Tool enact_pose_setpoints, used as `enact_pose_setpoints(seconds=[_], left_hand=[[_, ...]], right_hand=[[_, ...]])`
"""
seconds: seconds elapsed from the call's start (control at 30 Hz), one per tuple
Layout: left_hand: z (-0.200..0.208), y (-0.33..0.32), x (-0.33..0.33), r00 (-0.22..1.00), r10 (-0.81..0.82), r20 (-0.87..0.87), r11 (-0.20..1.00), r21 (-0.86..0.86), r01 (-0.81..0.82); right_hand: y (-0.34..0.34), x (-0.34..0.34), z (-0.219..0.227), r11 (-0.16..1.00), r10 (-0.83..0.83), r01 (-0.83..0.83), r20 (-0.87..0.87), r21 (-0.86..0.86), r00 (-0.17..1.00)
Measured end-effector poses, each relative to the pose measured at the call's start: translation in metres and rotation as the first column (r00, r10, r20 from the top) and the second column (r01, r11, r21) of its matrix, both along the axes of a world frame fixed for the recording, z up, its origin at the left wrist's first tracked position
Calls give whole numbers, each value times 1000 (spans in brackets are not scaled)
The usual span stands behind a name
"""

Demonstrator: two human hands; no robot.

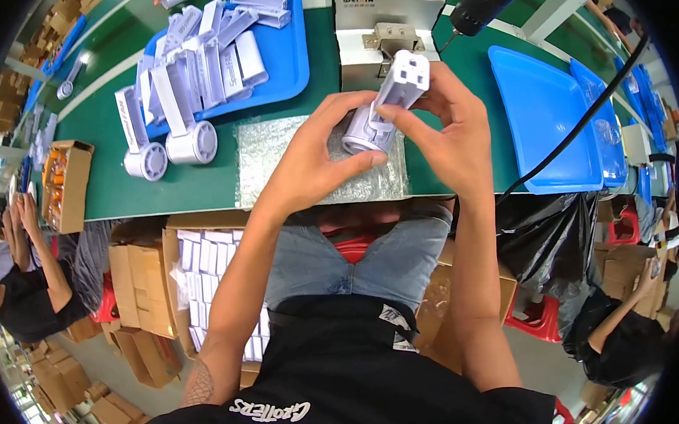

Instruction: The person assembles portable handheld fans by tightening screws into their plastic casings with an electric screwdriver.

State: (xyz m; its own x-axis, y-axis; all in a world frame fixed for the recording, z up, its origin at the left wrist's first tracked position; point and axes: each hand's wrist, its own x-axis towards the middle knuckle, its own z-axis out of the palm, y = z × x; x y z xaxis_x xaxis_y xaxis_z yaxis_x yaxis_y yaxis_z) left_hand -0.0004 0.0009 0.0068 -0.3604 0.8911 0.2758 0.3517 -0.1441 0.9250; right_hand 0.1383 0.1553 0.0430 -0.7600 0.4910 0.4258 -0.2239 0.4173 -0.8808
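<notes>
Both hands hold one pale plastic housing [400, 90], a squarish tube with a round drum at its lower end. My left hand [309, 158] curls round the drum, thumb along its lower edge. Thumb and fingers of my right hand [455, 135] grip the tube, whose open end with several square holes tilts up and away to the right. The part is above a bubble-wrap sheet [262, 158] on the green table. Left of my hands stand two similar assembled housings [194, 143] with round bases.
A blue tray [293, 59] piled with long pale plastic shells lies at the far left. Beyond my hands stands a grey metal machine [390, 14], beside a dark hanging tool [490, 4]. Blue trays [548, 121] lie right. A black cable [583, 119] crosses them. A carton [178, 299] of white pieces sits below.
</notes>
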Motion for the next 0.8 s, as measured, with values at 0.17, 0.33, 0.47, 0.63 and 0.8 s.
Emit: enact_pose_setpoints(seconds=[0.17, 0.33, 0.47, 0.63, 0.8], left_hand=[[-8, 2, 3, 994, 60, 95, 995, 71, -67], [-4, 2, 3, 996, 54, 66, 998, 29, -56], [-1, 4, 5, 998, 50, 48, 998, 26, -51], [-5, 5, 4, 997, 70, 44, 993, 96, -74], [-2, 7, 4, 992, 117, -43, 989, 90, -113]], right_hand=[[-10, 3, -7, 996, -91, 91, 25, 23, 995], [-12, 10, -15, 986, -106, 108, -29, 130, 994], [-17, 12, -18, 990, -137, 136, -41, -40, 990], [-11, 8, -12, 994, -102, 101, 9, 44, 995], [0, 14, 5, 999, 14, -15, 25, 52, 1000]])
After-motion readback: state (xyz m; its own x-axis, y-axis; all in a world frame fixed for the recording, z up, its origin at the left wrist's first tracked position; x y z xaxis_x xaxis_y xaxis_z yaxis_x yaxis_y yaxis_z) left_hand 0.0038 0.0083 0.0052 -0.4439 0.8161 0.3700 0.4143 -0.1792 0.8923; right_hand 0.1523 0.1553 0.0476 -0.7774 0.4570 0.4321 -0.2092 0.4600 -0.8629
